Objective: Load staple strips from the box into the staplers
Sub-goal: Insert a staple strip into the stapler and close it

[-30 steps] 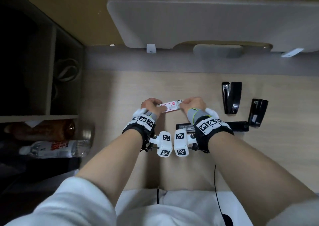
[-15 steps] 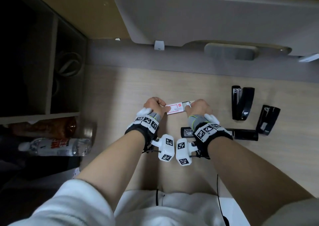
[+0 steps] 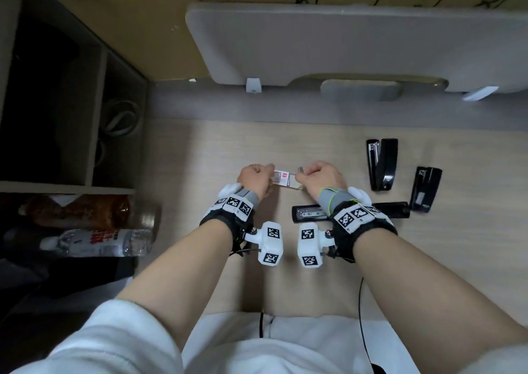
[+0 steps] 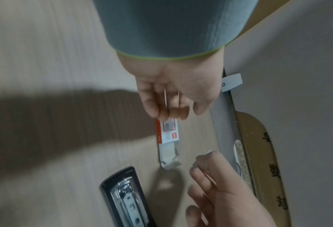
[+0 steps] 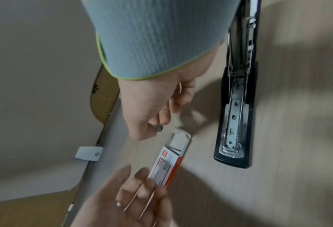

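Note:
My left hand [image 3: 267, 172] grips one end of the small white and red staple box [image 3: 281, 178], held just above the desk. In the left wrist view its fingers [image 4: 161, 113] curl round the staple box [image 4: 168, 132], whose far flap hangs open. My right hand [image 3: 299, 173] pinches a short grey staple strip [image 5: 158, 128] just off the box's open end [image 5: 179, 138]. A black stapler [image 3: 308, 213] lies opened flat under my right wrist, its metal channel [image 5: 233, 116] bare. Two more black staplers [image 3: 381, 163] [image 3: 425, 189] lie to the right.
A grey divider panel [image 3: 343, 42] stands along the back of the desk, with cardboard behind it. Open shelving [image 3: 85, 116] and a water bottle [image 3: 97, 242] are off the left edge. A black cable [image 3: 361, 316] runs over my lap by the front edge.
The box's end flap has come open and my right hand has drawn back from it with a staple strip pinched in its fingers. My left hand still holds the box.

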